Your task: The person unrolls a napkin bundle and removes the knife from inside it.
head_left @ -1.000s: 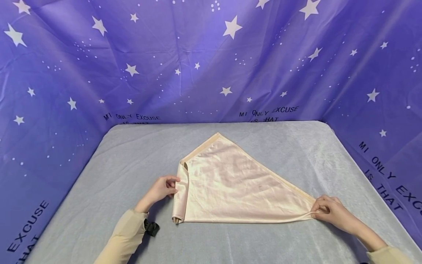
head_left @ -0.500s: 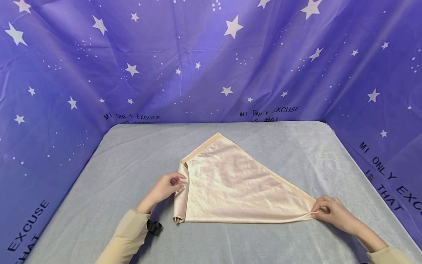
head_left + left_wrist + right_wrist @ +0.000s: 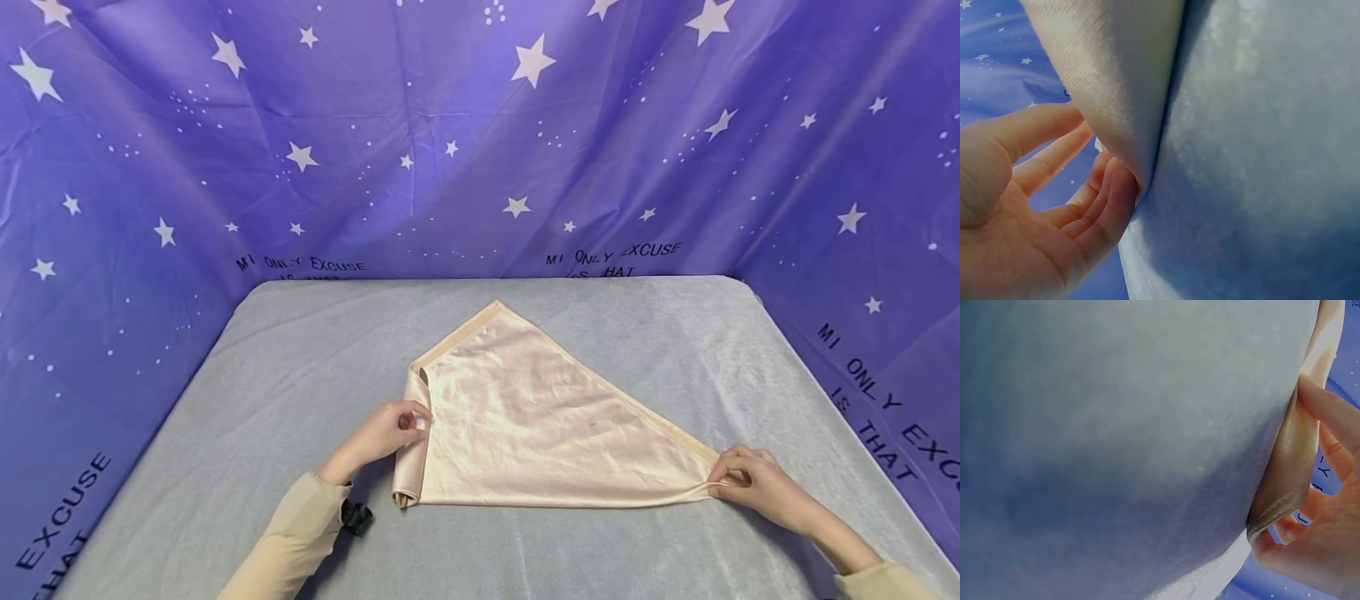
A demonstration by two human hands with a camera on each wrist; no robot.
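Note:
A shiny cream-pink satin cloth (image 3: 555,417) lies on the table, folded to a point at the back and tapering to the right. Its left side forms a flattened roll (image 3: 409,479). My left hand (image 3: 386,433) reaches over this roll, with thumb and fingertips at its inner edge. In the left wrist view, the curled fingers (image 3: 1107,206) touch the cloth's edge and the thumb lies against it. My right hand (image 3: 765,483) pinches the cloth's right corner, which is gathered between thumb and fingers. The right wrist view shows that corner (image 3: 1288,469) against the fingers; part of the grip is hidden.
A grey-blue velvety cover (image 3: 600,554) spreads over the table. Purple curtains (image 3: 465,125) with white stars and black lettering stand at the back and both sides. A black device (image 3: 357,518) is strapped at the left wrist, by the beige sleeve (image 3: 296,533).
My left hand has shifted right, from the roll's outer side across its top to the inner edge. The right hand and the cloth stay about where they were.

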